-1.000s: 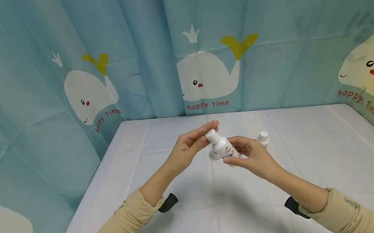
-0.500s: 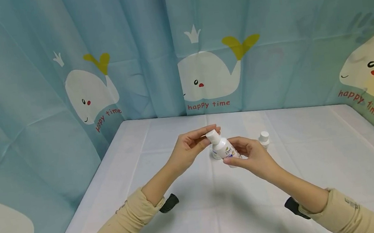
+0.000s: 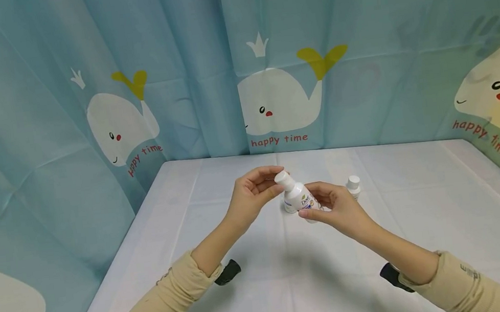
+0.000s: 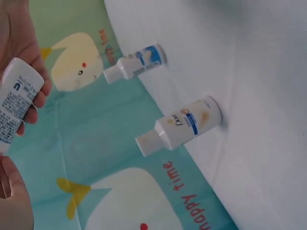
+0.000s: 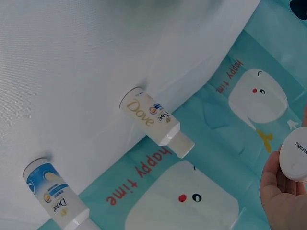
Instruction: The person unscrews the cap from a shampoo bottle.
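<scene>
White bottle (image 3: 303, 199), Dove label, held up off the table (image 3: 340, 295) between both hands; tilted, cap (image 3: 283, 181) pointing up and left. Right hand (image 3: 343, 209) at the bottle's lower right: fingers curled round the body, thumb across its front. Base (image 5: 293, 155) exposed in the right wrist view, small characters printed on it. Left hand (image 3: 246, 197) at the bottle's upper left: fingers bent, parted only by the width of the cap, which they seem to pinch against the thumb. Cap in place; whether loosened, cannot tell.

Progress, my reading: bottle lifted and gripped at both ends, that much done; cap not off. Whatever remains past that, the views don't settle. Two more untouched, upright and capped: gold-print bottle (image 5: 149, 117) just beyond the held bottle, partly hidden by it from the head; blue-print bottle (image 5: 55, 191) beyond it and to its right.

Against the earlier head views: left fingers lay straighter then, reaching past the cap; now drawn back and curled onto it. Right hand's grip and the bottle's tilt nearly the same. Standing pair unmoved.

Farther from the bottle: beige sleeves (image 3: 175, 293) below, either side, dark piece (image 3: 228, 272) near each cuff; curtain (image 3: 211, 103) with whales (image 3: 276, 101) well beyond.
</scene>
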`<state>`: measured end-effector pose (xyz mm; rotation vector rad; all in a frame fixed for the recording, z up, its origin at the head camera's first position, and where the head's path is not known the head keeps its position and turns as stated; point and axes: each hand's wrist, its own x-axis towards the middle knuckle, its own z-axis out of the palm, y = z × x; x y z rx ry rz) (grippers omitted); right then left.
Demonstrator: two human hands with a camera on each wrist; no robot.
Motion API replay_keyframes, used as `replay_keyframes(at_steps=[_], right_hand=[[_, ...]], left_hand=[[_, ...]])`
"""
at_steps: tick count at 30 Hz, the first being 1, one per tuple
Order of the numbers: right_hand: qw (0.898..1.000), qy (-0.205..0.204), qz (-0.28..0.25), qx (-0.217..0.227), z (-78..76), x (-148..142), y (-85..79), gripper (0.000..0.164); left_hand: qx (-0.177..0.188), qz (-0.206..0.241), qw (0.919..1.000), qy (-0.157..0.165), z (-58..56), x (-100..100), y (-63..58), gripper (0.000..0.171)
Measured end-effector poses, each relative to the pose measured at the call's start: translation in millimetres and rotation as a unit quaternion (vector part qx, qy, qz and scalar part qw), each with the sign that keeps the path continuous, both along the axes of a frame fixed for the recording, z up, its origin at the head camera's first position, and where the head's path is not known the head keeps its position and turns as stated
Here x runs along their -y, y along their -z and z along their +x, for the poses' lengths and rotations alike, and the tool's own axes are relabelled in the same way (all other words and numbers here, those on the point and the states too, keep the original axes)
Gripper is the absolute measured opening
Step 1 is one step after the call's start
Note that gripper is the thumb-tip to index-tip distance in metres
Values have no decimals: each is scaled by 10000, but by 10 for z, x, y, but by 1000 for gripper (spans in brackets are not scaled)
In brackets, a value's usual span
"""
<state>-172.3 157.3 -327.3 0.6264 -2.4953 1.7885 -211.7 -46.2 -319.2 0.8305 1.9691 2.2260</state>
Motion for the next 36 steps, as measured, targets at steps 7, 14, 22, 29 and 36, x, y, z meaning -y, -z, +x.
replay_keyframes(at_steps=[7, 14, 22, 29, 36], right_hand=[[10000, 14, 49, -30, -3, -3, 4, 41], [10000, 3, 60, -8, -4, -4, 2, 41], [10000, -8, 61, -2, -5, 1, -19, 41], [10000, -17, 43, 70, 7, -10, -19, 42], [10000, -56, 17, 39, 9, -16, -9, 42]], left_hand=[[216, 5, 9997, -58, 0, -30, -12, 41], [185, -36, 9998, 15, 1, -22, 4, 58], [10, -116, 9983, 567, -38, 54, -10, 74], [-428, -339, 9924, 1101, -44, 67, -29, 48], [-257, -130, 9973, 669, -45, 32, -11, 45]])
